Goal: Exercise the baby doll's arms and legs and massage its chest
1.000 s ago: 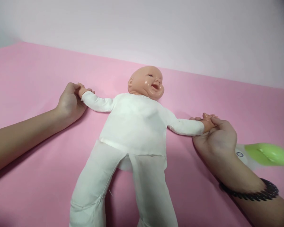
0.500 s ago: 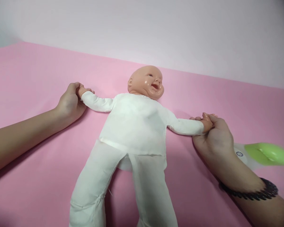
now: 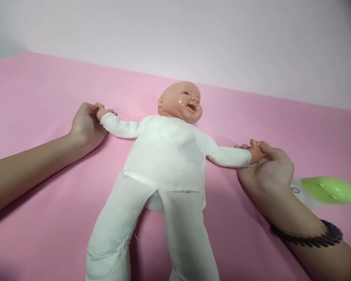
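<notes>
A plastic baby doll in a white cloth suit (image 3: 163, 164) lies on its back on the pink fabric-covered surface (image 3: 32, 89), legs toward the camera, head away, both arms spread sideways. Nearest the camera, the doll's two white trouser legs run off the bottom edge. At the right, a dark beaded bracelet (image 3: 316, 238) circles the person's wrist. Just beyond that wrist, a white and lime-green plastic object (image 3: 324, 191) lies on the surface, partly hidden by the hand. The right hand (image 3: 269, 171) is closed loosely around the doll's small hand at the end of its sleeve; thumb and fingers wrap it. Farther back on the left, the left hand (image 3: 86, 127) curls its fingers around the doll's other hand, gripping it against the surface. Farthest, the doll's bare head lies before a pale wall (image 3: 193, 39).
</notes>
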`<state>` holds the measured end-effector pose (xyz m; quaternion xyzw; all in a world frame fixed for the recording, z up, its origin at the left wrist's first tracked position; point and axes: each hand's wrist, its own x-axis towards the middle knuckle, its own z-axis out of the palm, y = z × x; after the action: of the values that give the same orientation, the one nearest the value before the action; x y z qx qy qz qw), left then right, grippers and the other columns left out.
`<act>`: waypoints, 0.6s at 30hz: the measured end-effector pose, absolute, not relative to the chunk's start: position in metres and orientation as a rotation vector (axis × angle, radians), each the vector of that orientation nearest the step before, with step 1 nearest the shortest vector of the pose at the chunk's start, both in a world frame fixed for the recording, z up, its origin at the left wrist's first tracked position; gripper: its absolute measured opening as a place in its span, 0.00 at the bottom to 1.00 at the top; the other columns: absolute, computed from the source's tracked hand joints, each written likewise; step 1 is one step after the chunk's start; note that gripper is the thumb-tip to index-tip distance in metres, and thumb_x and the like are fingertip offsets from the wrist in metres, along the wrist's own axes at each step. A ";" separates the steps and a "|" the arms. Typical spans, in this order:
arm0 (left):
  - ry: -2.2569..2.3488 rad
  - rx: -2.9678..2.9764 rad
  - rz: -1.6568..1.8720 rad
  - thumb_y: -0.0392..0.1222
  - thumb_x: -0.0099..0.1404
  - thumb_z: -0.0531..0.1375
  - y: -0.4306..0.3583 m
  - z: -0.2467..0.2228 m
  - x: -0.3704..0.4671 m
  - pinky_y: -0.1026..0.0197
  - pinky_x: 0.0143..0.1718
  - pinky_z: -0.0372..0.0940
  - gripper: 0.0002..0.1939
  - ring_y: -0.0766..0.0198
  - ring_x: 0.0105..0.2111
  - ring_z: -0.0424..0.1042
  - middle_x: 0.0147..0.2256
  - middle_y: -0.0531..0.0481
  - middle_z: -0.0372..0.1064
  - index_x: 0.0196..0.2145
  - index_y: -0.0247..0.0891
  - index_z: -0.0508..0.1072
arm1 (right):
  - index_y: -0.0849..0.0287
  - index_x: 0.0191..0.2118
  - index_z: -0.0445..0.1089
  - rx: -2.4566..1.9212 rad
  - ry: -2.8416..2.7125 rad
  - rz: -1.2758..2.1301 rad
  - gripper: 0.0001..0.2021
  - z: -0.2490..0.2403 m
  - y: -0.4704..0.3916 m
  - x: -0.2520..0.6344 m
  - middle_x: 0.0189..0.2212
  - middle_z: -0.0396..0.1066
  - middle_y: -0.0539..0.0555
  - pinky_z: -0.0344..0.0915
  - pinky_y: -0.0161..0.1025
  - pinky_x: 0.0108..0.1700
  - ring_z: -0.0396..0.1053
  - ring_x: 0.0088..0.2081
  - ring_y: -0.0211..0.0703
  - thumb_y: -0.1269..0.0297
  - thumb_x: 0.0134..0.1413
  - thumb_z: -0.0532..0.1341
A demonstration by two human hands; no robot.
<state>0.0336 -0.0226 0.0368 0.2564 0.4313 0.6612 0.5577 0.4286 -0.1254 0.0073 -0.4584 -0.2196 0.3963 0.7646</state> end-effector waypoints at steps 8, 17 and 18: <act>1.038 0.628 1.569 0.33 0.65 0.59 -0.025 0.039 0.037 0.54 0.57 0.69 0.03 0.64 0.39 0.72 0.36 0.51 0.65 0.36 0.37 0.68 | 0.53 0.28 0.68 -0.963 -0.653 0.861 0.10 -0.005 -0.127 0.446 0.32 0.69 0.50 0.79 0.44 0.47 0.75 0.35 0.39 0.75 0.53 0.53; 0.932 0.652 1.587 0.33 0.75 0.59 -0.024 0.035 0.033 0.67 0.43 0.69 0.09 0.72 0.30 0.64 0.30 0.55 0.62 0.34 0.37 0.67 | 0.56 0.24 0.65 -1.001 -0.528 0.867 0.13 0.011 -0.127 0.422 0.28 0.64 0.49 0.77 0.32 0.42 0.70 0.30 0.32 0.83 0.42 0.53; 0.930 0.668 1.588 0.33 0.75 0.59 -0.023 0.034 0.033 0.66 0.41 0.69 0.10 0.72 0.29 0.64 0.29 0.56 0.61 0.34 0.38 0.65 | 0.56 0.24 0.66 -1.015 -0.461 0.865 0.13 0.015 -0.126 0.417 0.28 0.63 0.49 0.76 0.29 0.40 0.68 0.29 0.30 0.84 0.41 0.53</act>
<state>0.0328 -0.0234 0.0339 0.2831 0.3941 0.6730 0.5582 0.4173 -0.1262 0.0153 -0.4665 -0.2117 0.3974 0.7613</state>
